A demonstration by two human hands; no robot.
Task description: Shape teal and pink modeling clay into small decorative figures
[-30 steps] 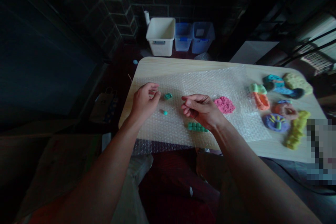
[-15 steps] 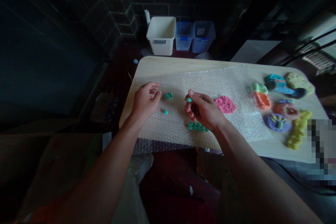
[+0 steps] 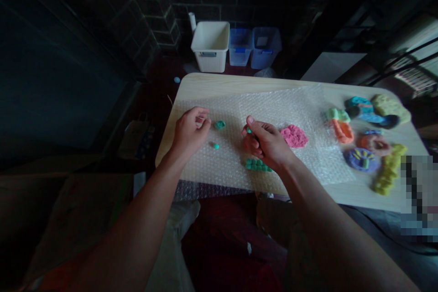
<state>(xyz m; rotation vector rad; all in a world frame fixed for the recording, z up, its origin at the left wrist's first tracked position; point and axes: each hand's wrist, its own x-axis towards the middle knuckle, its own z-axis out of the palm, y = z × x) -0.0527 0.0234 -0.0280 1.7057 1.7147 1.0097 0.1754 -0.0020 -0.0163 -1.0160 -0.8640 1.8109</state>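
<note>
Between the thumb and fingers of my right hand is a small ball of green modelling clay, partly hidden by the fingers. Below that hand, rows of green clay balls lie pressed together on the bubble wrap. My left hand hovers over the wrap at the left, fingers curved and apart, holding nothing. To its right sit a darker green clay lump and a loose green ball. A bumpy pink clay piece lies just right of my right hand.
Several coloured clay shapes stand at the table's right: an orange and green piece, a purple disc, a yellow strip and a blue piece. Beyond the table are a white bin and blue-tinted tubs.
The fingers of my right hand have shifted around the green clay ball, which is now more covered. My left hand stays nearly still.
</note>
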